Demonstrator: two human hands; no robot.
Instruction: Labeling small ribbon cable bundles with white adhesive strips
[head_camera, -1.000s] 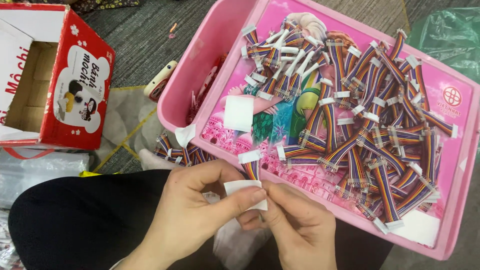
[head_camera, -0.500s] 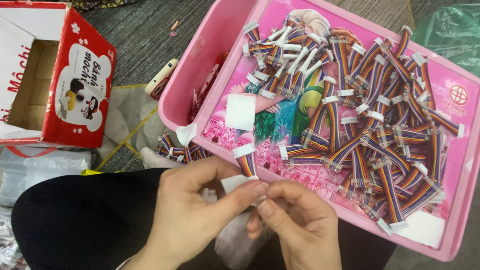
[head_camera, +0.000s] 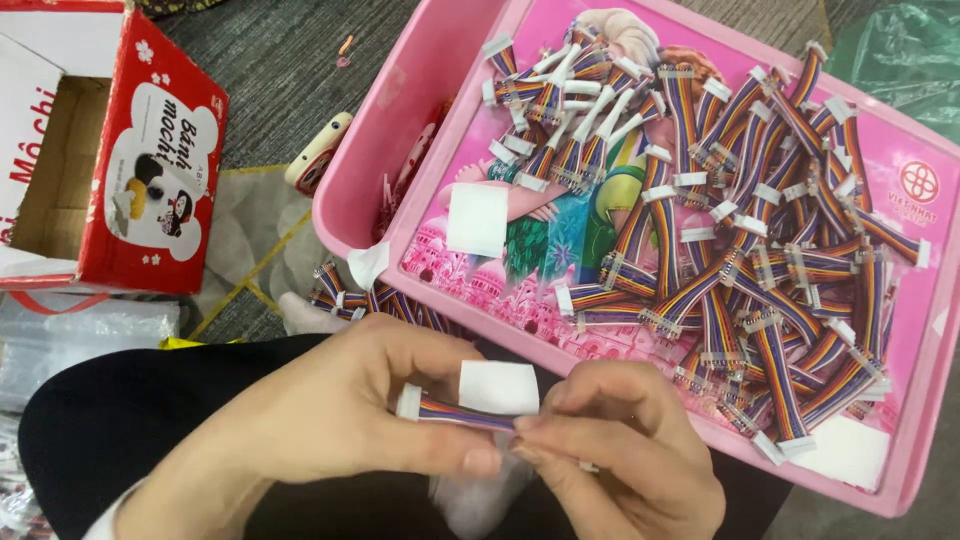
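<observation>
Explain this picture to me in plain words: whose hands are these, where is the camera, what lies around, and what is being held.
There is no machine here. A person wears a camera on the head, so the view looks down at that person's own two bare hands over the lap. The left hand and the right hand together pinch one short rainbow ribbon cable, held level, with a white connector at its left end. A small white square label sits on the cable. Ahead lies a pink plastic tray, with a heap of similar cables on it and another loose white square. To the left stands an open red and white cardboard box.
</observation>
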